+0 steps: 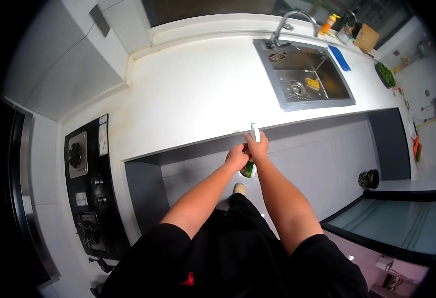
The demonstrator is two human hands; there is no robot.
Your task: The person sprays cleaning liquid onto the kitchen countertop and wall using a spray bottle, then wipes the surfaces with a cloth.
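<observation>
A spray bottle (248,170) with a white trigger head and a green label is held upright in front of me, close to the counter's front edge. My right hand (258,145) wraps round its neck just below the white head. Fingers bent, my left hand (237,157) meets the bottle from the left, beside the right hand. The two hands partly cover the bottle's middle, and the left fingertips are hidden.
A white counter (178,94) runs ahead, with a steel sink (322,89) and faucet (297,15). A yellow sponge (313,83) lies in the sink, a blue cloth (339,58) beside it. The gas stove (98,184) is left; a black bin (368,179) stands on the floor at right.
</observation>
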